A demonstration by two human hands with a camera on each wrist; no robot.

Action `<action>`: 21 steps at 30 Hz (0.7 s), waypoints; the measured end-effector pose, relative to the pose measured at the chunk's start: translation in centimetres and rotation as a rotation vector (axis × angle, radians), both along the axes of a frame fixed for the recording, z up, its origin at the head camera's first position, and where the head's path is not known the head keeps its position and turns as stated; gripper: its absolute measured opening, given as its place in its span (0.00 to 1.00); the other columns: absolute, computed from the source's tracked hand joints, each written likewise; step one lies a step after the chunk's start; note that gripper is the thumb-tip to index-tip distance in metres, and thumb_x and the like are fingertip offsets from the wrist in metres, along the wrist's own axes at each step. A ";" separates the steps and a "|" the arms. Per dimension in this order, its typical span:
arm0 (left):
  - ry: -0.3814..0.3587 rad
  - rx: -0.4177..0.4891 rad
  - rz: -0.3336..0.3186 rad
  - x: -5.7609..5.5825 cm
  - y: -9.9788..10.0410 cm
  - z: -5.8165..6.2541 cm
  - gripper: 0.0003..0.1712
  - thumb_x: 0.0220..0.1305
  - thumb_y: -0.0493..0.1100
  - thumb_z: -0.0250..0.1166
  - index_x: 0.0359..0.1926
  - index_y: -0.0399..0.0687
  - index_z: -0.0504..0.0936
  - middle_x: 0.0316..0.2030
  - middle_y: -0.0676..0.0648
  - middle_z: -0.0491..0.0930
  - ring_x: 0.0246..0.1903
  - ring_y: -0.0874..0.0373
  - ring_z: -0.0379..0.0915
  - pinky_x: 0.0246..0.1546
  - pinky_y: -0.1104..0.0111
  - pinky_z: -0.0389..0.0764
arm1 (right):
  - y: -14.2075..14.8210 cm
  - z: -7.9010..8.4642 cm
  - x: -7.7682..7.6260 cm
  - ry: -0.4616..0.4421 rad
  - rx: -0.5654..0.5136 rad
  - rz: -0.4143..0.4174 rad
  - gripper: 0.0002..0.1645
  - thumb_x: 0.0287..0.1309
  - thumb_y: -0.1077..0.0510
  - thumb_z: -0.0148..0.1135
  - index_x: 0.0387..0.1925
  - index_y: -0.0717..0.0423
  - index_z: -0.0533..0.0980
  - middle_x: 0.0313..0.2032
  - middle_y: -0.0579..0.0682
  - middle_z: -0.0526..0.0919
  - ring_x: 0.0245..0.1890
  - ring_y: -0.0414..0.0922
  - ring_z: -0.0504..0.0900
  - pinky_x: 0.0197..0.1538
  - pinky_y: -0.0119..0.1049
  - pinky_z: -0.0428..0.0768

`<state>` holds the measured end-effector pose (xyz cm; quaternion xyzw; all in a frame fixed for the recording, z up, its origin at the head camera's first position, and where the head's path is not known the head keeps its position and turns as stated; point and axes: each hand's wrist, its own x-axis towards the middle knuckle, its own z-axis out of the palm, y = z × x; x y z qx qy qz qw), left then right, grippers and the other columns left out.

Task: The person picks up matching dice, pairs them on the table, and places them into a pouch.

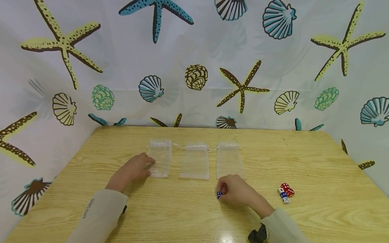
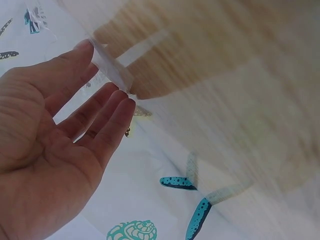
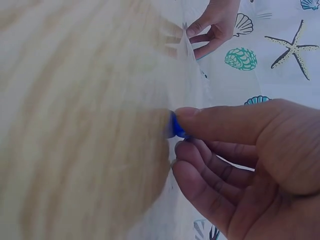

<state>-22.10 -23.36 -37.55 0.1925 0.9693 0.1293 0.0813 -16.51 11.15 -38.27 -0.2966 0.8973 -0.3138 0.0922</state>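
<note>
Three sheer white drawstring pouches lie in a row on the table: a left pouch (image 1: pixel 161 158), a middle pouch (image 1: pixel 195 161) and a right pouch (image 1: pixel 230 158). My left hand (image 1: pixel 136 171) rests at the left pouch's left edge, its fingertips touching the mesh with fingers fairly straight. Just below the right pouch, my right hand (image 1: pixel 238 191) pinches a blue die (image 1: pixel 219 195) between thumb and fingers, close over the wood. In the right wrist view, the same blue die (image 3: pixel 176 125) shows partly behind the thumb.
To the right of my right hand sits a small cluster of dice: red dice (image 1: pixel 285 186), a blue die (image 1: pixel 283 195) and a white die (image 1: pixel 285 200) among them. The wooden table (image 1: pixel 170 216) backs onto a hanging cloth (image 1: pixel 121 67) printed with shells and starfish.
</note>
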 end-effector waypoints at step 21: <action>0.002 0.003 0.006 0.1 0.1 0.1 0.21 0.60 0.34 0.63 0.54 0.31 0.77 0.49 0.32 0.74 0.52 0.35 0.71 0.53 0.49 0.74 | 0.7 -0.1 -0.2 -0.018 -0.014 -0.011 0.08 0.45 0.70 0.67 0.28 0.58 0.78 0.25 0.46 0.77 0.25 0.35 0.71 0.30 0.27 0.72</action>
